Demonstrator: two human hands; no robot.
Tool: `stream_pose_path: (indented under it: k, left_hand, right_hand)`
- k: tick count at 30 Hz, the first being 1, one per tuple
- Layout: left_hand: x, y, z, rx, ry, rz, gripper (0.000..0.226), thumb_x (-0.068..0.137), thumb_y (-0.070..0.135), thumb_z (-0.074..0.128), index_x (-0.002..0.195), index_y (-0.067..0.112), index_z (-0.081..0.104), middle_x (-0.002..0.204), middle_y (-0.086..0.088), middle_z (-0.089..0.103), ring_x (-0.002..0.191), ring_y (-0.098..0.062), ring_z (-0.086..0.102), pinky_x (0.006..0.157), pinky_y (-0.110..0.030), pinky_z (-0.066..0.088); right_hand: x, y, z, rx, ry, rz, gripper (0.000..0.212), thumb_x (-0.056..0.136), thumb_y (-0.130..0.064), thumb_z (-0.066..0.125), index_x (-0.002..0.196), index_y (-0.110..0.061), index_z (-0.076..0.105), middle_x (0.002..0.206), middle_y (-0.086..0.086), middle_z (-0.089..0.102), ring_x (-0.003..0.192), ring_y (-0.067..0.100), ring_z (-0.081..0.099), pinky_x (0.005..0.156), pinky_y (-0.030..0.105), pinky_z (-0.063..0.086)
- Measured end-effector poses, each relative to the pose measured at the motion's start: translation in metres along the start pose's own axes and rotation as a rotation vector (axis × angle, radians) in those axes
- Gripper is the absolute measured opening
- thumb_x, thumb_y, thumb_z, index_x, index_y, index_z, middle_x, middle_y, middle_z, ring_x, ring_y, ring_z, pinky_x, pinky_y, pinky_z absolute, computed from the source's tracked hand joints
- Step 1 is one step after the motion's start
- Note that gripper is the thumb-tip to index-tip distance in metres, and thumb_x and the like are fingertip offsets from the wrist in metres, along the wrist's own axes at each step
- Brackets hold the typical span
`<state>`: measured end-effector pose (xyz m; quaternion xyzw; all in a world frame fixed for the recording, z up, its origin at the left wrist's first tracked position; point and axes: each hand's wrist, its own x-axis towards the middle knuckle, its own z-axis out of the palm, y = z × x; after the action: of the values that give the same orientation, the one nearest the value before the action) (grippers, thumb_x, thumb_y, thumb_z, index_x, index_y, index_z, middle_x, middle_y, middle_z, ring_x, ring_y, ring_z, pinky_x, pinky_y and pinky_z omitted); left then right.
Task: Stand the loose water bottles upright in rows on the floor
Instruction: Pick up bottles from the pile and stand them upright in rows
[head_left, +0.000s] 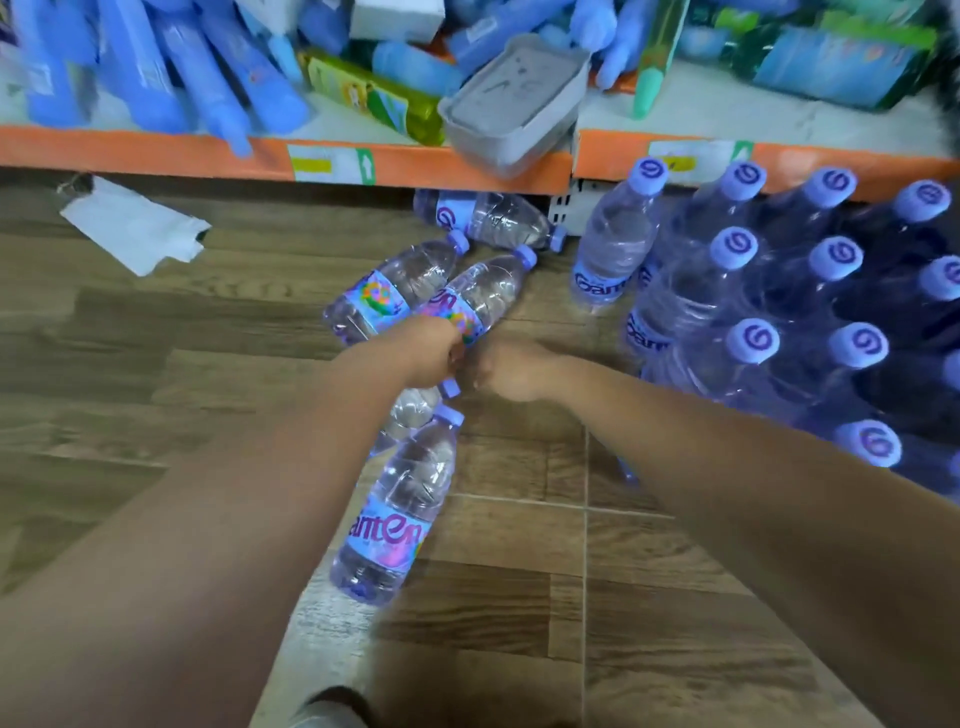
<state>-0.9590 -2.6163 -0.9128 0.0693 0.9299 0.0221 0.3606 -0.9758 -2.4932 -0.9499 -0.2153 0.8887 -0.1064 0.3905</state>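
Several clear water bottles with purple caps lie loose on the wood-look floor (156, 332). My left hand (431, 353) is closed over the lower end of one lying bottle (483, 291), whose cap points toward the shelf. Just right of it is my right hand (511, 371), fingers curled under and hidden. A second bottle (395, 296) lies beside the gripped one, a third (493, 215) under the shelf edge, one (415, 410) beneath my left wrist and one (397, 509) nearer me. Upright bottles (753, 338) stand in rows at right, with a single one (615, 244) in front.
A low orange-edged shelf (208, 156) runs across the back, piled with blue packages and a tilted grey tub (514, 98) overhanging its edge. A torn white paper (135, 223) lies on the floor at left. A shoe tip (332, 709) shows at the bottom.
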Motion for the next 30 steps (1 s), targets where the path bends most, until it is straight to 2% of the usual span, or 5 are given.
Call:
stream_pose_path:
  k: [5, 9, 15, 26, 30]
  left_hand:
    - [0.011, 0.012, 0.011, 0.250, 0.009, 0.030, 0.024, 0.085, 0.019, 0.058, 0.107, 0.013, 0.065, 0.111, -0.009, 0.063, 0.101, -0.031, 0.062, 0.073, -0.031, 0.045]
    - [0.012, 0.030, 0.020, 0.463, 0.016, 0.046, 0.036, 0.090, 0.023, 0.054, 0.125, 0.013, 0.058, 0.132, -0.005, 0.052, 0.120, -0.025, 0.055, 0.077, -0.029, 0.037]
    - [0.003, 0.020, 0.023, 0.519, 0.009, 0.028, 0.037, 0.092, 0.011, 0.048, 0.128, 0.006, 0.053, 0.135, -0.012, 0.044, 0.117, -0.032, 0.055, 0.079, -0.034, 0.043]
    - [-0.027, 0.011, -0.010, 0.213, -0.107, 0.034, 0.029, 0.075, 0.029, 0.076, 0.060, 0.015, 0.055, 0.054, 0.002, 0.054, 0.052, -0.017, 0.054, 0.052, -0.024, 0.043]
    - [-0.042, 0.007, -0.027, 0.109, -0.094, 0.017, 0.025, 0.071, 0.033, 0.078, 0.073, 0.010, 0.070, 0.050, 0.002, 0.057, 0.047, -0.016, 0.059, 0.058, -0.025, 0.052]
  right_hand:
    - [0.000, -0.004, 0.023, 0.233, -0.016, 0.030, 0.026, 0.092, -0.019, 0.053, 0.104, 0.000, 0.065, 0.106, 0.020, 0.066, 0.100, 0.029, 0.063, 0.077, 0.029, 0.045]
    - [0.000, -0.012, 0.040, 0.638, -0.159, 0.203, 0.022, 0.091, -0.014, 0.056, 0.070, -0.014, 0.051, 0.069, 0.005, 0.055, 0.059, 0.016, 0.056, 0.057, 0.025, 0.047]
    - [-0.005, -0.016, 0.059, 0.942, -0.183, 0.176, 0.019, 0.086, -0.023, 0.066, 0.074, -0.023, 0.052, 0.059, -0.004, 0.049, 0.045, 0.007, 0.044, 0.040, 0.014, 0.031]
    - [-0.061, -0.007, -0.002, 0.760, -0.221, -0.016, 0.019, 0.084, 0.000, 0.063, 0.071, -0.015, 0.062, 0.064, 0.000, 0.053, 0.048, 0.006, 0.051, 0.049, 0.013, 0.044]
    - [-0.092, 0.012, -0.045, 0.602, -0.053, -0.002, 0.015, 0.081, -0.003, 0.066, 0.074, -0.016, 0.066, 0.063, 0.000, 0.056, 0.049, 0.006, 0.051, 0.044, 0.010, 0.045]
